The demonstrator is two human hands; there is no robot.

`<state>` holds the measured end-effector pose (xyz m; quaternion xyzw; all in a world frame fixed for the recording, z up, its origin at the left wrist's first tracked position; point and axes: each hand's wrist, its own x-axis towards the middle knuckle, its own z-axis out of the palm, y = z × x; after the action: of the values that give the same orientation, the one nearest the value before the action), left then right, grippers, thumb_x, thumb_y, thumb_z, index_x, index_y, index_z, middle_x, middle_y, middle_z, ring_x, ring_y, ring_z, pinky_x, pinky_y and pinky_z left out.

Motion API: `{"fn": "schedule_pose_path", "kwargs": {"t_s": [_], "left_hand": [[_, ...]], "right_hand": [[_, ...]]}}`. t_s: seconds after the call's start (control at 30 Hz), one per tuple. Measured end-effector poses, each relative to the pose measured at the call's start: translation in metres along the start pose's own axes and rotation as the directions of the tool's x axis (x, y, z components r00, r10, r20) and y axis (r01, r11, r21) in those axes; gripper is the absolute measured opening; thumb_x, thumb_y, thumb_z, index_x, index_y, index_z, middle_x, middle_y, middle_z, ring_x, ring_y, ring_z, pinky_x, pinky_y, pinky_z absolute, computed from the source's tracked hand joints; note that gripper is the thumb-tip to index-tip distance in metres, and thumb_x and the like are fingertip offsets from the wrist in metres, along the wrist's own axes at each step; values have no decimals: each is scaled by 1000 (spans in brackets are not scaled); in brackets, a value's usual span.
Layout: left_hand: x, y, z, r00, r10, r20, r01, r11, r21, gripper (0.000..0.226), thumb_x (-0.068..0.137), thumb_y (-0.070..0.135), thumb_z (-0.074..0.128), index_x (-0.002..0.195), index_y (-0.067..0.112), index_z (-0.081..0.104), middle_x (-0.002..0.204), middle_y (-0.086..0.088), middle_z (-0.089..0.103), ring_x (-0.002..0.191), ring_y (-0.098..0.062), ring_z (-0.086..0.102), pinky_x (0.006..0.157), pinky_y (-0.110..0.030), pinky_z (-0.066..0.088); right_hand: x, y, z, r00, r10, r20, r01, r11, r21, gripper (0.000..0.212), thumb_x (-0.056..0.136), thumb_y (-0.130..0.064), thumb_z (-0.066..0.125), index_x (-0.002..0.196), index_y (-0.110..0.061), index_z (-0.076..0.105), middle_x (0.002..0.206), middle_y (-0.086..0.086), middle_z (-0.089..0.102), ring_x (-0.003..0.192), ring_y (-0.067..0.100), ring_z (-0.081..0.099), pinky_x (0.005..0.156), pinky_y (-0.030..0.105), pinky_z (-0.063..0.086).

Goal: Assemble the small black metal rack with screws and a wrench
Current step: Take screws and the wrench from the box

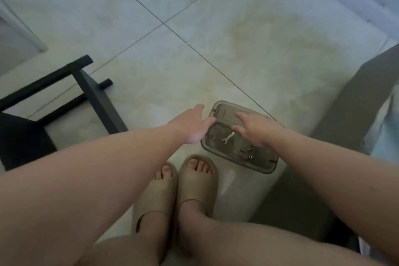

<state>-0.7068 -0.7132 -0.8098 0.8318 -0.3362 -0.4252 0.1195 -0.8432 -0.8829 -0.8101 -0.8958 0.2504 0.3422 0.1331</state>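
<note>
Currently holding nothing: left hand (194,125) flat at rim of translucent tray (259,168), right hand (257,129) spread over wrench (228,138). Avoid nudging tray; likely to scatter screws (247,151) onto floor tiles (237,49).

Pale tiled floor (269,49), dark grout lines (138,0), dim light

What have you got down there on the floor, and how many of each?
Black rack: 1
Plastic tray: 1
Wrench: 1
Screws: 2 discernible, small and blurred
Slippers: 2
Total: 7
</note>
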Motion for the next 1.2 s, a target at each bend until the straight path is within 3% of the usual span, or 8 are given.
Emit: {"fn": "schedule_pose_path", "kwargs": {"t_s": [0.13, 0.2, 0.3, 0.47, 0.67, 0.8, 1.0, 1.2], "left_hand": [[26, -23, 29, 999, 17, -38, -21, 995, -95, 54, 105, 48, 35, 148, 15, 37, 130, -13, 61, 120, -32, 56, 87, -35, 40], [33, -28, 39, 998, 23, -63, -32, 990, -138, 38, 105, 44, 37, 124, 15, 54, 105, -9, 67, 105, -31, 61, 78, -35, 40], [37, -25, 45, 997, 57, -57, -67, 977, -202, 35, 106, 37, 35, 86, 14, 51, 82, -10, 63, 85, -34, 63, 76, -40, 46], [41, -23, 52, 994, 96, -57, -109, 950, -292, 36, 107, 35, 34, 85, 11, 50, 73, -8, 63, 61, -24, 68, 72, -41, 52], [44, -28, 56, 993, 90, -73, -110, 928, -357, 35, 106, 32, 38, 79, 14, 50, 69, -8, 62, 62, -26, 67, 71, -44, 53], [42, -29, 56, 992, 97, -79, -119, 925, -361, 35, 106, 32, 38, 78, 15, 50, 69, -9, 61, 67, -27, 64, 73, -44, 51], [41, -27, 56, 993, 93, -75, -115, 915, -388, 35, 106, 31, 38, 77, 15, 47, 72, -8, 58, 79, -34, 61, 80, -48, 49], [41, -27, 56, 994, 86, -72, -108, 909, -403, 34, 107, 31, 39, 81, 10, 49, 75, -10, 58, 82, -37, 61, 81, -48, 49]], "right_hand": [[32, 13, 30, 991, 88, 103, -88, 996, -2, 52, 105, -48, 43, 152, -25, 39, 149, 12, 52, 134, 33, 51, 105, 45, 46], [43, 20, 43, 984, 114, 138, -110, 993, -33, 44, 104, -42, 49, 144, -23, 48, 141, 12, 57, 127, 33, 56, 101, 44, 49], [51, 25, 57, 977, 135, 163, -126, 990, -63, 40, 99, -36, 57, 136, -22, 54, 132, 10, 62, 120, 33, 59, 97, 44, 52], [63, 9, 73, 1000, 5, -7, -5, 1000, -9, 42, 97, -35, 59, 137, -23, 51, 129, 9, 63, 114, 34, 61, 86, 43, 54], [84, -27, 84, 971, -222, -84, 224, 974, 15, 36, 96, -25, 56, 132, -22, 58, 124, 8, 58, 112, 36, 59, 77, 41, 50], [89, -24, 90, 972, -209, -108, 215, 976, 40, 37, 94, -26, 61, 131, -22, 60, 125, 8, 56, 113, 35, 58, 77, 39, 47], [91, -32, 98, 982, -110, -154, 148, 955, 258, 25, 89, -32, 69, 107, -16, 62, 109, 5, 58, 105, 31, 59, 77, 40, 49], [96, -42, 103, 991, 11, -130, 34, 940, 338, 22, 88, -23, 64, 87, -22, 43, 102, 15, 68, 95, 37, 62, 68, 36, 40]]}}
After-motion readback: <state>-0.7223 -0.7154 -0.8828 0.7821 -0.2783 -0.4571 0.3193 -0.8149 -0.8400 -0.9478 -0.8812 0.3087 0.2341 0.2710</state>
